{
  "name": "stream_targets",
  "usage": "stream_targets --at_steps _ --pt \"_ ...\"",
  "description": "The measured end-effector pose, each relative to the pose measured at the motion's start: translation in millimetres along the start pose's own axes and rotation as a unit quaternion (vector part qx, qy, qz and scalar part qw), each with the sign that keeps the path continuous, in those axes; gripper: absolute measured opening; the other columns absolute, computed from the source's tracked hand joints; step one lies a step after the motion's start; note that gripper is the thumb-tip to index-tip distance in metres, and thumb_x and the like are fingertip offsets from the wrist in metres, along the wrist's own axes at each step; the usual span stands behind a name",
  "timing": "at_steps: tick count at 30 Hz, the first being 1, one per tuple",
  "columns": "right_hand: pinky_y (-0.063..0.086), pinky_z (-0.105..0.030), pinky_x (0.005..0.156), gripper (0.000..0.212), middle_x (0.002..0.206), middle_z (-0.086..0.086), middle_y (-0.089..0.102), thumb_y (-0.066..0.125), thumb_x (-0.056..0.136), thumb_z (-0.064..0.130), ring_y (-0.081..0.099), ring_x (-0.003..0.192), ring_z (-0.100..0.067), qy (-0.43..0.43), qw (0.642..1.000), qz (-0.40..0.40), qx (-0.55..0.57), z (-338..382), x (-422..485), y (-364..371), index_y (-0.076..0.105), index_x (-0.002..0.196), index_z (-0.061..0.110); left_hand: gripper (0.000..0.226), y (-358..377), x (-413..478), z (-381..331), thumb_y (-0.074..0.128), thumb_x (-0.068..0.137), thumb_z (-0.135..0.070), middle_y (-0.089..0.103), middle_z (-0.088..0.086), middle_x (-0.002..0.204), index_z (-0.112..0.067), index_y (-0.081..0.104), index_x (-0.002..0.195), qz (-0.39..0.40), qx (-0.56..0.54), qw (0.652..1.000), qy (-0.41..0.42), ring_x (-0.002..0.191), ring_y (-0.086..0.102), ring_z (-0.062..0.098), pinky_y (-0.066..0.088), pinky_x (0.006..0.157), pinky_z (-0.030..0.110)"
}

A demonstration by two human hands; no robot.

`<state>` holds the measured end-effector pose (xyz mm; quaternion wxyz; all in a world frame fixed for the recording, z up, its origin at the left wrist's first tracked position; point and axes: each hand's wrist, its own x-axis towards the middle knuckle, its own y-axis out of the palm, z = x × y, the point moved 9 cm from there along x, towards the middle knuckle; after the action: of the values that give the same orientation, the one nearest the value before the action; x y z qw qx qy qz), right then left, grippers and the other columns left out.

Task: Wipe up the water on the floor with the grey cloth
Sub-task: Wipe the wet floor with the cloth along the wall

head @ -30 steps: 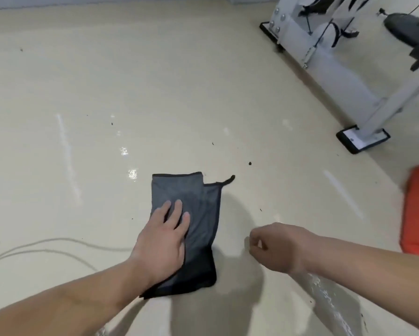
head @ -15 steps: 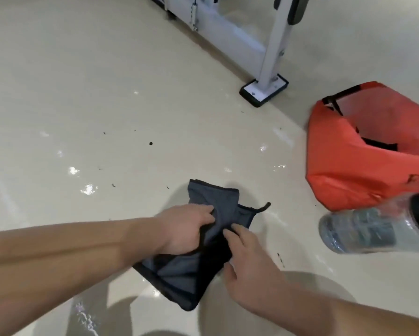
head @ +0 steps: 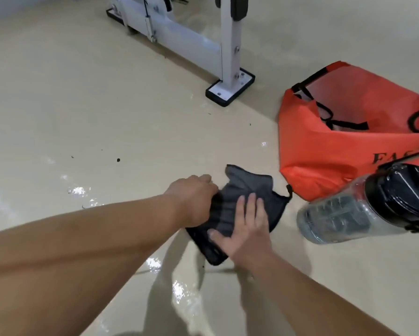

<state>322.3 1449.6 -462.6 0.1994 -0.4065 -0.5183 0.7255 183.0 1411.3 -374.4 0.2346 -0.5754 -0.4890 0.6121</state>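
Floor (head: 87, 98): beige, glossy; wet glints lie toward its left edge and a larger shiny patch of water (head: 179, 287) toward its near edge, between my forearms; I judge it slick underhand.
White frame (head: 225, 44): metal stand at the far edge; its black-rimmed foot is planted well apart from the cloth; no obstacle to a near-side wipe.
Orange bag (head: 344, 141): soft, open-topped, toward the right edge; just beside the cloth's far right corner, so a sweep that way would bump it.
Bottle (head: 363, 209): clear, black-capped, near the right edge; blurred, so I cannot tell whether it lies on the floor; I would steer clear of it.
Grey cloth (head: 247, 190): mid-floor, bunched, darker where damp; I judge it soft, light, limp, heavier once soaked; best pressed flat under a palm, or taken at a bunched edge.
Left hand (head: 194, 200): grip clenched on the cloth's left edge.
Right hand (head: 245, 229): grip released; fingers spread flat on the cloth's near part.
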Motion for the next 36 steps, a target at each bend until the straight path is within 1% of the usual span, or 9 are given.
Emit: stream_targets --at_steps 7,12,16,18,22,26,28,31,36 --pt "-0.002 -0.056 0.126 0.127 0.169 -0.025 -0.01 0.022 0.076 0.094 -0.013 0.155 -0.044 0.062 0.993 -0.071 0.066 -9 6 -10 -0.004 0.163 0.006 0.05 9 -20 52 0.05 0.085 -0.009 0.041 0.005 0.149 -0.018 0.056 0.133 -0.014 0.009 0.998 -0.065 0.124 0.051 0.027 0.051 0.091 0.039" --pt "-0.015 -0.056 0.123 0.123 0.163 -0.024 -0.035 0.013 0.078 0.096 -0.034 0.148 -0.047 -0.038 0.999 0.03 0.007 75 5 15 -0.03 0.155 0.011 0.06 28 -84 103 0.048 0.088 -0.009 0.031 0.006 0.16 -0.017 0.043 0.148 -0.004 -0.032 0.984 -0.176 0.133 0.046 0.028 0.048 0.1 0.04" --pt "-0.013 -0.056 0.125 0.121 0.166 -0.021 -0.026 0.017 0.076 0.096 -0.027 0.153 -0.044 -0.136 0.988 0.068 0.004 125 -40 36 -0.017 0.159 0.015 0.048 38 -152 132 0.047 0.087 -0.009 0.034 0.007 0.153 -0.015 0.049 0.135 0.007 -0.048 0.965 -0.258 0.126 0.047 0.027 0.047 0.093 0.036" --pt "-0.017 -0.056 0.124 0.121 0.159 -0.018 -0.042 0.018 0.076 0.097 -0.037 0.148 -0.041 -0.168 0.977 0.115 -0.057 132 -63 48 -0.027 0.157 0.019 0.048 44 -172 137 0.047 0.086 -0.011 0.037 0.005 0.147 -0.015 0.049 0.134 0.022 -0.05 0.96 -0.274 0.122 0.047 0.026 0.046 0.087 0.033" --pt "-0.024 -0.057 0.12 0.127 0.147 -0.015 -0.057 0.02 0.071 0.101 -0.051 0.138 -0.041 -0.186 0.957 0.191 -0.112 135 -72 57 -0.04 0.149 0.022 0.064 64 -170 139 0.054 0.087 -0.018 0.029 0.006 0.155 -0.015 0.036 0.148 0.031 -0.045 0.971 -0.234 0.133 0.042 0.026 0.043 0.099 0.032" --pt "-0.026 -0.055 0.119 0.131 0.138 -0.012 -0.065 0.032 0.066 0.102 -0.059 0.129 -0.04 -0.138 0.937 0.269 -0.177 134 -67 59 -0.05 0.135 0.026 0.051 80 -155 112 0.058 0.078 -0.019 0.036 0.0 0.138 -0.024 0.049 0.128 -0.018 -0.069 0.985 -0.157 0.119 0.046 0.022 0.043 0.095 0.032" --pt "-0.024 -0.055 0.12 0.132 0.136 -0.011 -0.065 0.037 0.067 0.1 -0.059 0.129 -0.038 -0.132 0.927 0.293 -0.192 136 -68 57 -0.051 0.132 0.027 0.061 88 -161 101 0.058 0.082 -0.02 0.03 0.005 0.149 -0.018 0.04 0.141 -0.033 -0.081 0.985 -0.147 0.129 0.041 0.025 0.041 0.103 0.035" --pt "-0.022 -0.053 0.122 0.133 0.141 -0.01 -0.062 0.039 0.068 0.099 -0.055 0.134 -0.036 -0.137 0.938 0.259 -0.188 136 -69 52 -0.049 0.138 0.027 0.075 95 -177 91 0.055 0.092 -0.029 0.006 0.014 0.168 -0.012 0.02 0.156 -0.034 -0.079 0.986 -0.143 0.148 0.023 0.028 0.03 0.117 0.037" --pt "-0.021 -0.053 0.122 0.127 0.148 -0.011 -0.058 0.027 0.073 0.099 -0.056 0.134 -0.033 -0.186 0.936 0.237 -0.183 117 -131 67 -0.042 0.149 0.023 0.074 96 -201 73 0.051 0.094 -0.024 -0.004 0.01 0.171 -0.016 0.017 0.159 -0.028 -0.095 0.991 -0.09 0.154 0.014 0.027 0.026 0.121 0.035"
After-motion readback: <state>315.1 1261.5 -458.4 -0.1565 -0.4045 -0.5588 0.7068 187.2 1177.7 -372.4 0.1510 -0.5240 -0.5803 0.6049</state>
